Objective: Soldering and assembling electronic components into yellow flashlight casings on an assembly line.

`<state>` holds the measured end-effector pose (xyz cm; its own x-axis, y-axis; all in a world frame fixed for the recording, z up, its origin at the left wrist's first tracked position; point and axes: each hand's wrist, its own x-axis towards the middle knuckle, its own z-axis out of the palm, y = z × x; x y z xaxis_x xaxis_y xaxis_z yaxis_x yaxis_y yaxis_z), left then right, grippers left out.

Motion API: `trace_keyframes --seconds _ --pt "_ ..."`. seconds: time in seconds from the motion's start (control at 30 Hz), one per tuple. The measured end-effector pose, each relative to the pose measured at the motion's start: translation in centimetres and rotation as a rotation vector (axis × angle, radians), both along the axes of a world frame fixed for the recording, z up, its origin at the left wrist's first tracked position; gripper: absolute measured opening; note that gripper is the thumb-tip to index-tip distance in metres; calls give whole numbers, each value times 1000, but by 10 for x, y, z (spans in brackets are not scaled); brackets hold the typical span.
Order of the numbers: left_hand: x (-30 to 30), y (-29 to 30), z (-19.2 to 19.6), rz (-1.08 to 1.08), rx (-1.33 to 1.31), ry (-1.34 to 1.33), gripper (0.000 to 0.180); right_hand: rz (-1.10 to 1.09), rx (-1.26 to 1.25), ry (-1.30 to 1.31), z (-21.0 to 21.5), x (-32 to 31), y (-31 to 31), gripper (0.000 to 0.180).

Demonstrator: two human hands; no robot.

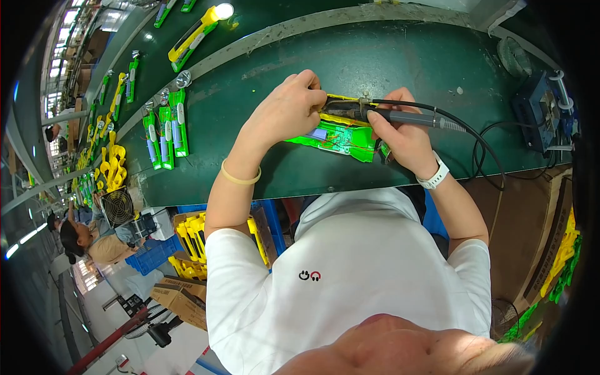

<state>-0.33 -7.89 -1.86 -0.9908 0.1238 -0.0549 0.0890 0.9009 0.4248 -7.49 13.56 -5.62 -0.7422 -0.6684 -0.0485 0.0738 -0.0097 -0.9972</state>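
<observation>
My right hand (405,139) is closed round a soldering iron (417,119) with a dark handle, a black tube clamped along it and a cable off its rear. The iron points left, toward my left hand (286,111). The left fingers are pinched together at the left end of a yellow plastic housing (350,120); what they hold is hidden behind the knuckles. Just below, on the near side, lies a green casing (361,152) with a circuit board (337,139), a blue-violet cell and thin red wires. The iron's tip is hidden around the left fingertips.
Several green casings with cells (166,132) lie at the left on the green bench (250,62). A metal rail crosses behind; a yellow lamp (197,34) lies beyond it. A blue soldering station (536,112) stands far right, its cable looping over the bench. Boxes with yellow parts (192,237) sit below left.
</observation>
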Motion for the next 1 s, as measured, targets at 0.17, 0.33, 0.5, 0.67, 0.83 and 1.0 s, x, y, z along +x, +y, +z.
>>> trace_keyframes --seconds 0.17,0.33,0.5,0.67,0.83,1.0 --pt "0 1 0 4 -16 1 4 3 -38 -40 7 0 6 23" --pt "2 2 2 22 -22 -1 8 -150 -190 -56 8 -20 39 20" --pt "2 3 2 46 -12 5 8 -299 -211 -20 1 -24 36 23" --pt "3 2 0 44 2 34 7 -247 -221 -119 5 -18 38 24" --pt "3 2 1 74 14 38 6 -132 -185 -45 12 -7 29 23" --pt "4 1 2 68 36 45 8 23 2 62 6 -1 10 20"
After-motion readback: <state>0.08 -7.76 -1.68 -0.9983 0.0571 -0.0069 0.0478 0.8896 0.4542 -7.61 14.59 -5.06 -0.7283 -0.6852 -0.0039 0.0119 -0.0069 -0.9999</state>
